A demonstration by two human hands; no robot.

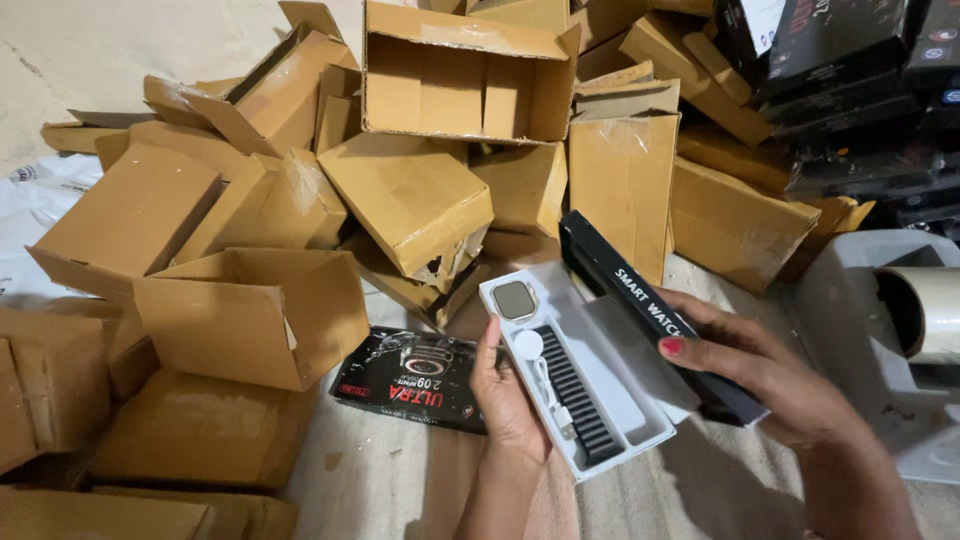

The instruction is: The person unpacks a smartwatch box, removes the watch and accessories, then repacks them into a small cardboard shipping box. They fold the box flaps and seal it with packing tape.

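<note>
Your left hand (507, 395) grips the near-left edge of a white tray (622, 395) from below, thumb running up along its side. The tray is held just above the floor, tilted a little toward you. In its top-left corner sits a watch face (516, 300) with a pale, squarish screen. Just below that lies a round white charger puck (528, 344), its white cable (552, 400) trailing down the tray. A black ribbed strap (578, 395) lies lengthwise beside the cable.

Your right hand (770, 385) closes around a long black box sleeve (650, 315), thumb on top and fingers underneath. The sleeve runs diagonally along the tray's right side, touching or nearly touching its edge; you cannot tell which.

Surroundings: a heap of brown cardboard boxes (410, 195) fills the floor beyond and to the left of the tray, many of them torn or open. One open box (255, 315) sits near your left hand. A flat black printed packet (415, 378) lies on the floor cloth (400, 480), just left of your left hand and partly behind it. Stacked black boxes (850, 60) occupy the top-right corner. To the right stands a white plastic stool (880, 290) with a roll of clear tape (925, 312) on it, close to your right wrist.
</note>
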